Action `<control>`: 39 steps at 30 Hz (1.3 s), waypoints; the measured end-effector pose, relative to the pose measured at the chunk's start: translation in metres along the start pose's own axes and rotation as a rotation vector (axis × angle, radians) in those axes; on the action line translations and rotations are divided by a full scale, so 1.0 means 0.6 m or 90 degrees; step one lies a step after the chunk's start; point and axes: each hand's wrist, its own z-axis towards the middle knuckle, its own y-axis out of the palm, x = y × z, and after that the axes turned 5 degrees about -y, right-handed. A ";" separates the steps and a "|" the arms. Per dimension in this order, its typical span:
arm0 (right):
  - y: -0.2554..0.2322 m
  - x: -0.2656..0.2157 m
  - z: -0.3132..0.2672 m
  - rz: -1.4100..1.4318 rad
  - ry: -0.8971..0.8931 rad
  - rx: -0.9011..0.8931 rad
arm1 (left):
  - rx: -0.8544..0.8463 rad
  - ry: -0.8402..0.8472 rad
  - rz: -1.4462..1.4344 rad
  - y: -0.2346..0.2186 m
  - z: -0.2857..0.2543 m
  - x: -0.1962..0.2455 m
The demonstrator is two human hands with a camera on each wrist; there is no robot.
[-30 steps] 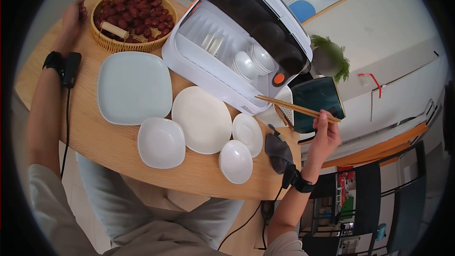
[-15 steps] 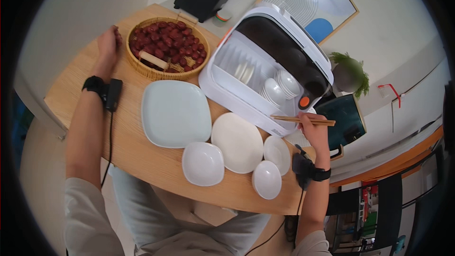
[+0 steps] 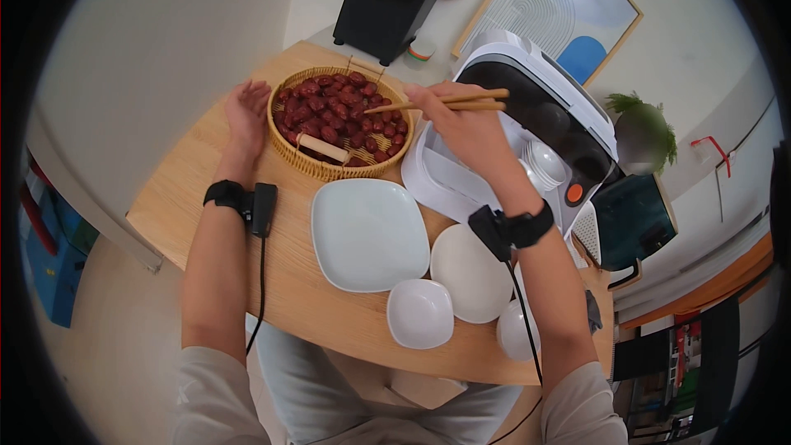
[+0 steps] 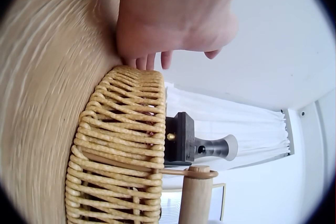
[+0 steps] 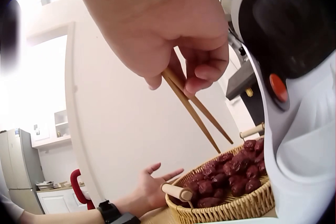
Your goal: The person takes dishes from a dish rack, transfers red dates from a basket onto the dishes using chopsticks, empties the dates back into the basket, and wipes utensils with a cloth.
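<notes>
My right hand point(image 3: 470, 132) holds a pair of wooden chopsticks point(image 5: 193, 113), their tips slightly apart and pointing down over the dried red dates point(image 3: 317, 107). The dates lie in a round woven basket point(image 3: 298, 162) with wooden handles at the back of the table. In the head view the tips overlap the dates; in the right wrist view they show just above them. On the basket's left side my left hand point(image 3: 247, 115) rests near the rim with its fingers spread. The left wrist view has that hand point(image 4: 176, 16) at the basket's woven wall point(image 4: 121, 129), holding nothing.
A square pale plate point(image 3: 371, 235) lies in front of the basket. Right of it are a square bowl point(image 3: 420, 313), a round plate point(image 3: 470, 272) and a small bowl point(image 3: 515, 334). A white dish box point(image 3: 449, 177) with its lid raised stands behind, holding stacked bowls point(image 3: 545, 163).
My right hand has carried the chopsticks leftward from the dish box's right end to above the dates. My left hand's fingers have opened beside the basket. The head view has shifted left.
</notes>
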 end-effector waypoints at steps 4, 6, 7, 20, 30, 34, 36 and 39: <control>0.074 0.037 0.040 0.048 0.014 0.041 | -0.033 -0.002 0.091 0.018 -0.020 0.001; 0.094 0.064 0.055 -0.005 0.039 0.030 | -0.024 -0.017 0.106 0.017 -0.019 -0.001; 0.102 0.073 0.061 -0.070 0.060 0.022 | -0.026 -0.022 0.096 0.016 -0.018 -0.002; 0.081 0.074 0.023 -0.150 -0.165 0.061 | -0.027 -0.061 0.077 0.007 -0.007 -0.006; -0.045 -0.029 -0.172 -0.010 -0.196 -0.115 | -0.039 -0.035 0.082 0.006 -0.011 -0.008; -0.053 -0.007 -0.194 0.074 -0.151 -0.186 | -0.031 -0.034 0.092 -0.002 0.004 -0.017; -0.061 -0.010 -0.195 0.067 -0.147 -0.179 | -0.027 -0.029 0.100 -0.005 0.001 -0.020; -0.072 -0.013 -0.178 0.031 -0.141 -0.154 | -0.050 -0.032 0.088 -0.009 -0.006 -0.015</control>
